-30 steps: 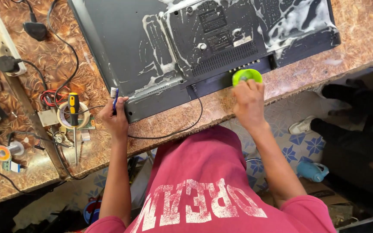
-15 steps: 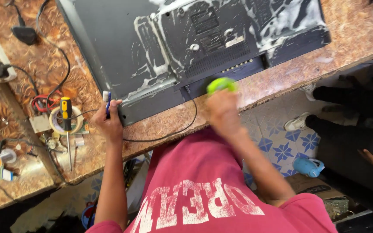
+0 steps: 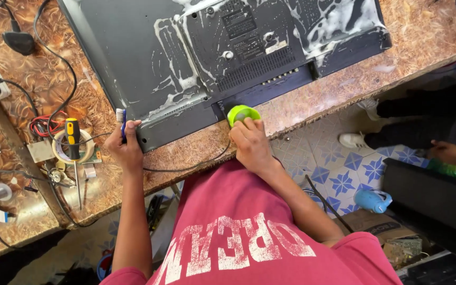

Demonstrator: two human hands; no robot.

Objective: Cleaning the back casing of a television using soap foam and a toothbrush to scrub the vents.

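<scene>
- Head view, work surface: a large dark flat-screen set (image 3: 133, 58) lies face down on a brown patterned table (image 3: 423, 37), its back panel streaked with white foam (image 3: 339, 21).
- Head view, right hand (image 3: 249, 142): it rests at the near lower edge of the set, fingers curled together and pressed onto a bright green round sponge (image 3: 241, 112). The sponge sits against the dark lower strip of the back panel, just where the set meets the table.
- Head view, left hand (image 3: 125, 150): it grips the near left corner of the set, fingers closed around a thin blue tool (image 3: 123, 122) with a white tip. Whether the fingers also touch the casing I cannot tell.
- Head view, cable: a thin black cord (image 3: 186, 168) runs along the table edge between the 2 hands.
- Head view, left side of the table: a screwdriver with a yellow and black handle (image 3: 72, 138) lies across a roll of tape (image 3: 64, 153), beside red wires (image 3: 40, 126) and small parts. A black plug (image 3: 19, 42) lies farther back.
- Head view, floor: blue and white patterned tiles (image 3: 339, 163) show on the right, with a white shoe (image 3: 352, 140) of another person and a blue bottle (image 3: 373, 200) lying near a cardboard box (image 3: 383, 227).
- Head view, body: the person wears a red shirt (image 3: 238, 232) with white letters.
</scene>
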